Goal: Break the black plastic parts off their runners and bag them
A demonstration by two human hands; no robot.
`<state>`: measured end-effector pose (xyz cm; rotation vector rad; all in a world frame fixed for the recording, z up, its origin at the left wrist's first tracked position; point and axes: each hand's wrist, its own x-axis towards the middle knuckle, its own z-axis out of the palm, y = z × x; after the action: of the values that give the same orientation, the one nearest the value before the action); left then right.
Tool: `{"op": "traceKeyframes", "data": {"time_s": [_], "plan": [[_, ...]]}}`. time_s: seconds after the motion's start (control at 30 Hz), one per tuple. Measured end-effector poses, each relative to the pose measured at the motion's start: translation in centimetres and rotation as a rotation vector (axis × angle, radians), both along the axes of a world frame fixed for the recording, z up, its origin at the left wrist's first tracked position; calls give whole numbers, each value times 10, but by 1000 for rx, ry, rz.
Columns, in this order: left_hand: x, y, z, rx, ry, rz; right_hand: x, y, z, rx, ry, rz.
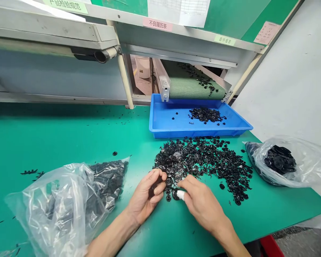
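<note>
My left hand (149, 192) is curled in front of the pile, its fingers bent in toward the palm. Something dark shows between them, but I cannot make out what it is. Across from it, my right hand (203, 203) reaches to the near edge of the pile, thumb and forefinger closing on a black plastic disc (176, 194). White tape (180, 195) wraps the right thumb. Beyond both hands spreads a pile of small black plastic parts (203, 160), with larger round discs on its left side and thin-stemmed pieces toward the right.
A clear bag of black parts (104, 185) lies on the left; another open bag (305, 167) with black discs is at right. Behind the pile stands a blue tray (163, 121) under a green conveyor belt (192, 84). Stray bits dot the green table (69, 139).
</note>
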<state>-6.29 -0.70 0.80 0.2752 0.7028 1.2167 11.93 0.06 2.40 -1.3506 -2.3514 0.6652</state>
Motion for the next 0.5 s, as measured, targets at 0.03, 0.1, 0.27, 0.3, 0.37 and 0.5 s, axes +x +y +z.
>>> {"op": "traceKeyframes", "data": {"time_s": [0.03, 0.1, 0.27, 0.3, 0.37, 0.5], "plan": [[0, 0, 0, 2, 5, 0, 2, -3, -4, -4, -59, 1], [0, -1, 0, 7, 28, -5, 2, -7, -11, 16, -124, -9], [2, -3, 2, 56, 65, -41, 4, -6, -20, 42, -28, -61], [3, -3, 2, 67, 51, -57, 6, -5, -20, 48, 6, -83], [3, -4, 2, 81, 8, -94, 12, -3, -20, 82, 32, -144], [6, -5, 2, 94, -55, -131, 15, -5, -17, 180, -62, -221]]}}
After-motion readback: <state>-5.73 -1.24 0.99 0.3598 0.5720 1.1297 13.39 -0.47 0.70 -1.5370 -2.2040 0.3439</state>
